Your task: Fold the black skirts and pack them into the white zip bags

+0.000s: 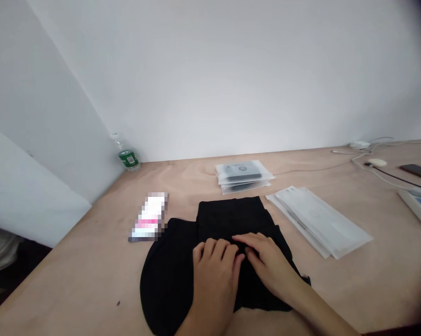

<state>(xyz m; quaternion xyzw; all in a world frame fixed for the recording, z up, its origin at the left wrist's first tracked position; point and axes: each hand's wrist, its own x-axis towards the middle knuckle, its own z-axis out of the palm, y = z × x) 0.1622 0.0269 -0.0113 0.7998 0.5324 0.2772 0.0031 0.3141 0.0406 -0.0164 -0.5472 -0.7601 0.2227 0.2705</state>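
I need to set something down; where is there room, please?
Bare tabletop shows between the bottle and packet stack, and right of the black cloth, below the white bags. Crowded: around the left hand and right hand, and far right by the cables.

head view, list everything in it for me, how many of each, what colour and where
black cloth: 1 visible piece or pile, black, near middle
phone: 1, lit screen, left of the cloth
bottle: 1, clear with green label, far left by the wall
filled packets: a stack, count unclear, translucent with dark contents, behind the cloth
flat sleeves: several overlapping, whitish, right of the cloth
adapter: 1, white, far right
oval object: 1, white, far right
cables: several, white and black, far right
slab: 1, dark, right edge
device: 1, white and blue, right edge
table: 1, light brown
wall: white, behind
left hand: 1, on the cloth
right hand: 1, on the cloth
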